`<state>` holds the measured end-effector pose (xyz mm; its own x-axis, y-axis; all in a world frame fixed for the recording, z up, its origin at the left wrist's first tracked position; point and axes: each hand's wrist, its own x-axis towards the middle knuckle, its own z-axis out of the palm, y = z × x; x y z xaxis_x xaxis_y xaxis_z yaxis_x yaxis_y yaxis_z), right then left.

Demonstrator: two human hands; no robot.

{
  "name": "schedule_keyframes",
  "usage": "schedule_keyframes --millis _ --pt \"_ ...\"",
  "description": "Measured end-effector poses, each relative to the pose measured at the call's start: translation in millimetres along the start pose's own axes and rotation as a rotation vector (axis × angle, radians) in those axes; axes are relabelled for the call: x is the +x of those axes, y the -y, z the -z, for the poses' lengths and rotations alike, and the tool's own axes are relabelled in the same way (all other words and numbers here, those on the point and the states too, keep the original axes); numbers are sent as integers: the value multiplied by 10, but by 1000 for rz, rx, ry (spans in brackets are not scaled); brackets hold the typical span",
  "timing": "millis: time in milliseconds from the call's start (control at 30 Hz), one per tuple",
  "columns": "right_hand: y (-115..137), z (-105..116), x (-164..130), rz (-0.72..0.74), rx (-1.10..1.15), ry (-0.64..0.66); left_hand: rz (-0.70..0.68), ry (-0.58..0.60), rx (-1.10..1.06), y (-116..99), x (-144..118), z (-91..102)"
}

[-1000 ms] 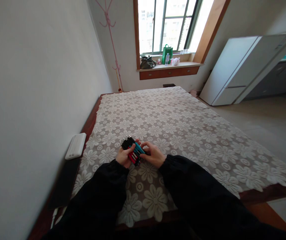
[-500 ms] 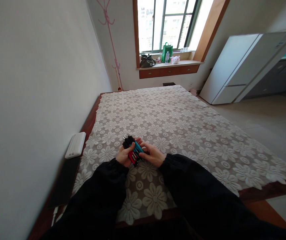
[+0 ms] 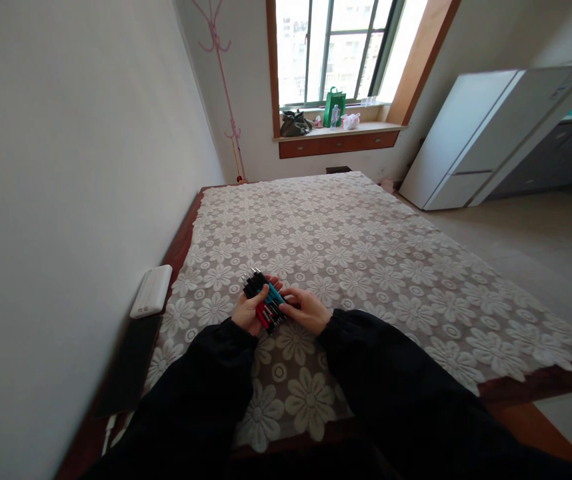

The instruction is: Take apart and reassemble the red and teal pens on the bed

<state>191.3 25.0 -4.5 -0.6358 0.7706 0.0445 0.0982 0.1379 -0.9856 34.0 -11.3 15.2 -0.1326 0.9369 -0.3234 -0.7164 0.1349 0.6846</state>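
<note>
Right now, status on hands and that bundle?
Left hand grips bundle of pens. Right hand pinches its near end. Floral lace cover beneath, nothing obstructing.

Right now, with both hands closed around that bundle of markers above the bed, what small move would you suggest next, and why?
I would probably keep the left hand cupped under the bundle of markers and let the right hand pinch out one marker. The bundle looks loose and fanned, held just above the floral bedspread, so steadying it first should stop any from slipping out.
</note>
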Motion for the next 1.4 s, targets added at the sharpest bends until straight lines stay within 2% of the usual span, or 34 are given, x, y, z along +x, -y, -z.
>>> schedule_keyframes --millis 200,433,1133,1400 --pt "-11 -3 14 -106 140 -22 -21 -31 -2 9 16 7" --pt "47 -8 1 -78 135 -19 -16 -57 -27 6 31 15" --pt "-71 -1 28 -48 193 27 -51 -55 -1 -4 38 28" --pt "-79 6 25 -31 210 42 -47 -98 4 -25 9 -21"
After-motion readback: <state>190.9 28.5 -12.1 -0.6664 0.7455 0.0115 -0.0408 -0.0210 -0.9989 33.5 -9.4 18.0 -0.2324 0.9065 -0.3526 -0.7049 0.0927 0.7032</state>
